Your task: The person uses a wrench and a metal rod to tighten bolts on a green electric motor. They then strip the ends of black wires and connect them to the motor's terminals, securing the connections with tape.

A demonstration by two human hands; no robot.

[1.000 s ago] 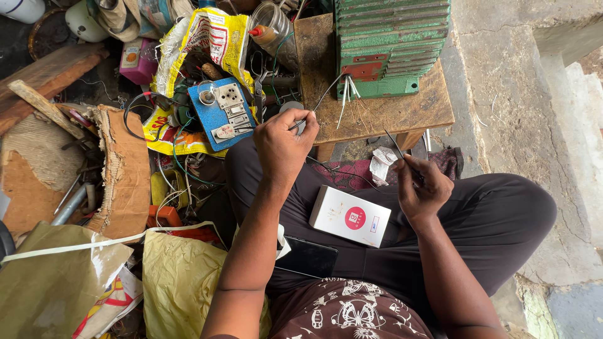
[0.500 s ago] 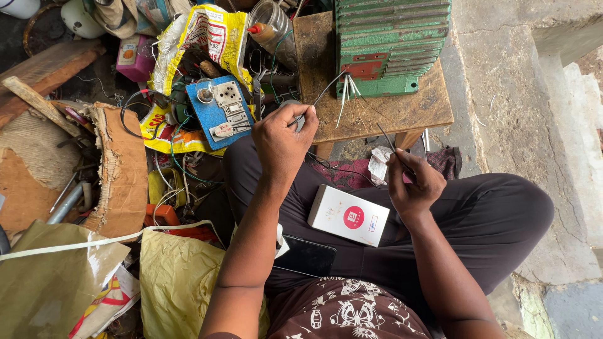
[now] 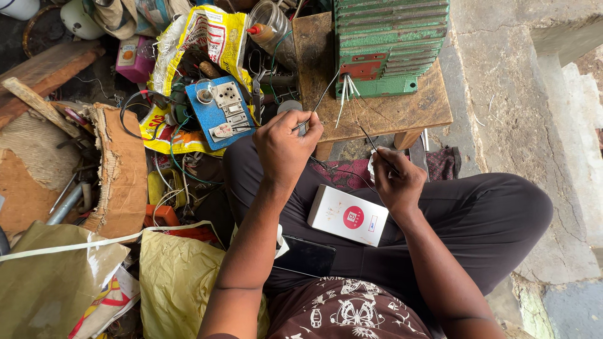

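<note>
a dark phone (image 3: 304, 255) and a white box with a red dot (image 3: 349, 215) are lying on the person's lap, nearest the camera. the hands are working apart: the right hand (image 3: 397, 182) is pinching a thin dark wire (image 3: 370, 139), and the left hand (image 3: 286, 145) is closing around what looks like a small metal tool (image 3: 304, 125), hard to tell exactly. beyond them a green finned machine (image 3: 389, 44) is sitting on the small wooden desk (image 3: 402, 110), with a blue switch board (image 3: 221, 110) lying just left of it.

green machine (image 3: 391, 44), blue switchboard (image 3: 220, 112), white box (image 3: 348, 215) red-dotted.
</note>
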